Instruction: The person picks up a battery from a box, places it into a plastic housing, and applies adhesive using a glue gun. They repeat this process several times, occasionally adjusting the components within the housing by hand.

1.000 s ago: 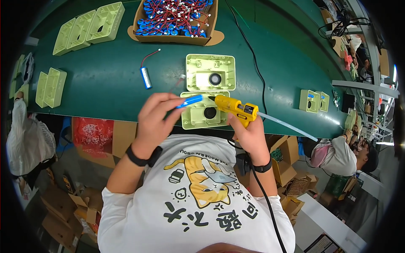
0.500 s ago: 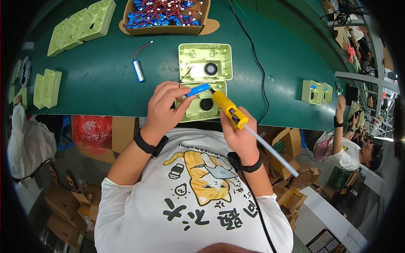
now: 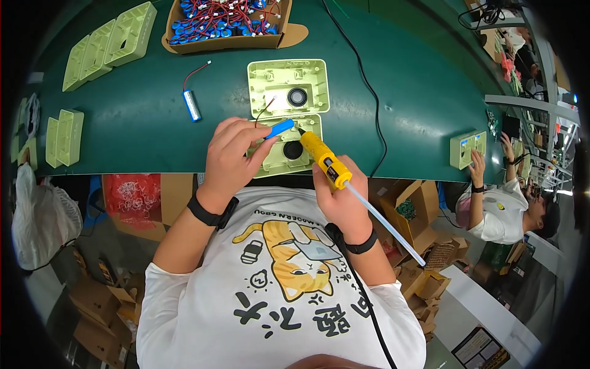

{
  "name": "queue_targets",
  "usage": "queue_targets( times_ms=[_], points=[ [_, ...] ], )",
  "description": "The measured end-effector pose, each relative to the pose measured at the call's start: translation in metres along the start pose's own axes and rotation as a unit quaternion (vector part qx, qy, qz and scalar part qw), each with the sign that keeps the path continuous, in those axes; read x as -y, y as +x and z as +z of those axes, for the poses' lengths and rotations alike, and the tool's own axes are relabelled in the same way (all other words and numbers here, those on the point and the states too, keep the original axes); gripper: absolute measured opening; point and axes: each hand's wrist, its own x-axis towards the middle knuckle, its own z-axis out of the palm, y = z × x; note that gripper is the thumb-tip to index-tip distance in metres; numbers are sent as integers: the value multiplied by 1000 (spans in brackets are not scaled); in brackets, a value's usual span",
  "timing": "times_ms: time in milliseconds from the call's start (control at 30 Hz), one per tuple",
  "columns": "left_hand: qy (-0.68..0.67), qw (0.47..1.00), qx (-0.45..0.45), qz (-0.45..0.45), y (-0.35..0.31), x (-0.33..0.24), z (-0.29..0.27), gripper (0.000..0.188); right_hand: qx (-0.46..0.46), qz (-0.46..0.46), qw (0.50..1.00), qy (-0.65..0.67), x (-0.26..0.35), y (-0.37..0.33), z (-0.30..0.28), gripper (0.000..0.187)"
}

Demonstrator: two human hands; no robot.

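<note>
My left hand (image 3: 235, 150) pinches a blue cylindrical battery (image 3: 281, 128) between thumb and fingers, tilted with its far end up to the right. A thin lead with a small plug rises beside it. In my right hand (image 3: 345, 200), a yellow glue gun (image 3: 324, 158) points up and left, its nozzle close to the battery's right end; a long pale glue stick (image 3: 387, 224) sticks out of its back. Below the battery lies a light green housing half (image 3: 270, 168) with a round black part. Beyond it sits another open half (image 3: 261, 104) with a round speaker.
A second blue battery (image 3: 192, 106) lies to the left. A cardboard box (image 3: 230, 43) of wired batteries stands at the back. Green housings (image 3: 110, 49) and smaller ones (image 3: 64, 138) sit at left. A black cable (image 3: 369, 80) crosses the table. At right, a co-worker's hand (image 3: 477, 166) touches a green housing (image 3: 461, 150).
The view has shifted slightly, moving the table's things left in the picture. My hands keep their hold, with the nozzle still near the battery's end. The co-worker's hand has come down to the housing.
</note>
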Motion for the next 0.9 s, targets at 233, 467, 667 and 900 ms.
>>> queue_targets(
  times_ms=[233, 467, 667, 900],
  points=[
    [4, 1000, -24, -4, -3, -5, 3, 23, 16, 16, 999, 43, -11, 4, -5, 15],
    [5, 1000, 8, -16, 3, -8, 0, 22, 30, 44, 997, 61, -13, 7, -4, 17],
    [29, 999, 13, -22, 12, -9, 1, 21, 33, 50, 996, 66, -13, 3, -14, 17],
    [77, 995, 47, 40, 14, -10, -5, 18, 29, 64, 994, 85, -14, -8, -10, 17]
  ],
)
